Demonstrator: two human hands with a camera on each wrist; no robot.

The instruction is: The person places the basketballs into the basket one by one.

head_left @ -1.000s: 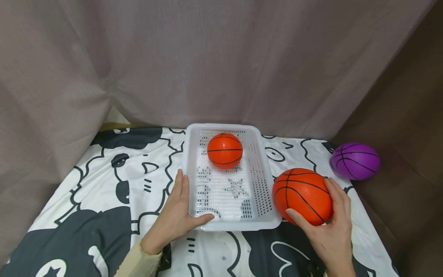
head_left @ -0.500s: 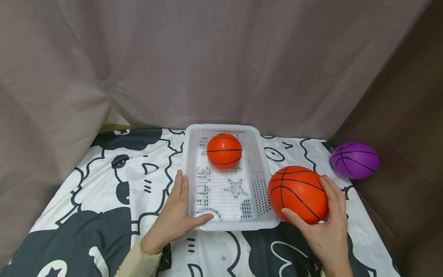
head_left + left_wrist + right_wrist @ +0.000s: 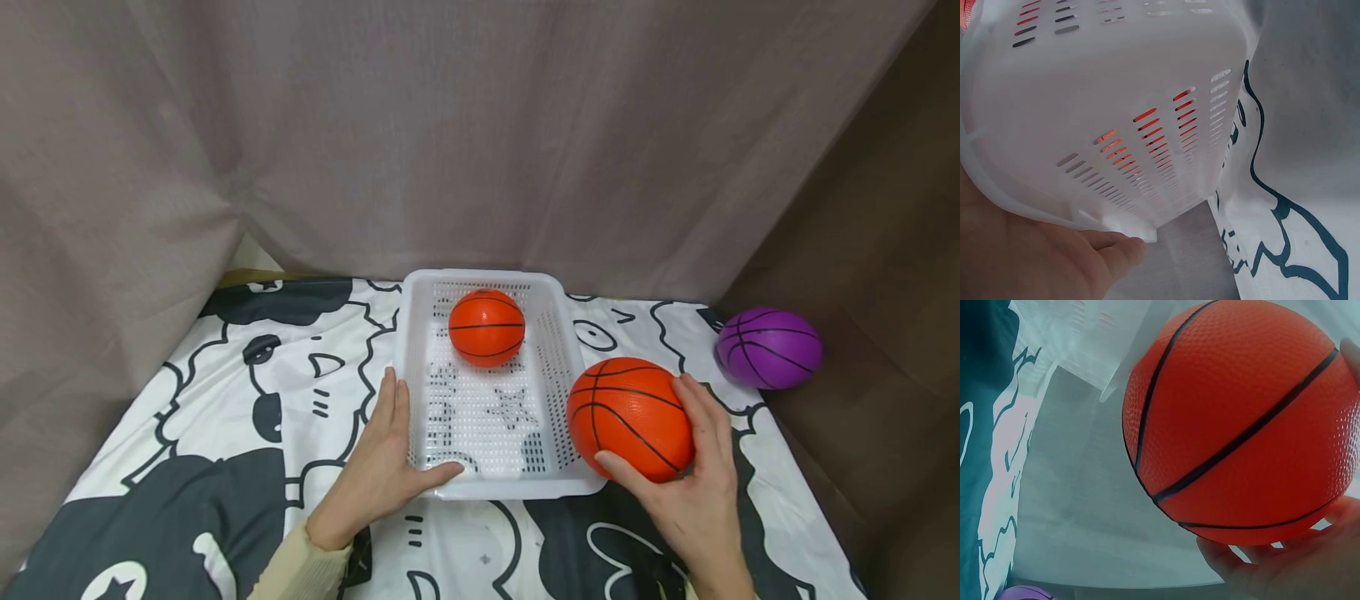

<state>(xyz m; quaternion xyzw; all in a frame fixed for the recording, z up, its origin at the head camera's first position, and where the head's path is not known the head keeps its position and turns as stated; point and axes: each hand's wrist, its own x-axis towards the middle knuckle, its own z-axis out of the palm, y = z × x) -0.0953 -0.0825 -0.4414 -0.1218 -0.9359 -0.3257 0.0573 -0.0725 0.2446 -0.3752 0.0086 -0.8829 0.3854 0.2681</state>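
Observation:
In the head view my right hand (image 3: 690, 492) holds a large orange toy basketball (image 3: 630, 419), thumb on the near side and fingers on the right. The ball overlaps the right near corner of a white perforated plastic basket (image 3: 573, 486); whether they touch cannot be told. It fills much of the right wrist view, where fingers (image 3: 1260, 550) support it from below. A smaller orange ball (image 3: 487, 327) sits inside the basket's far part. My left hand (image 3: 382, 462) rests against the basket's left near corner, fingers straight along the left side and thumb at the near rim.
A purple ball (image 3: 769, 348) lies at the right edge of the black-and-white printed cloth (image 3: 322, 417). Grey-brown fabric (image 3: 480, 133) hangs behind the basket, and darker brown fabric (image 3: 885, 400) lies along the right.
My right hand has moved left with the large orange basketball, which now overlaps the basket's right side more. The left hand, basket, small ball and purple ball have stayed in place.

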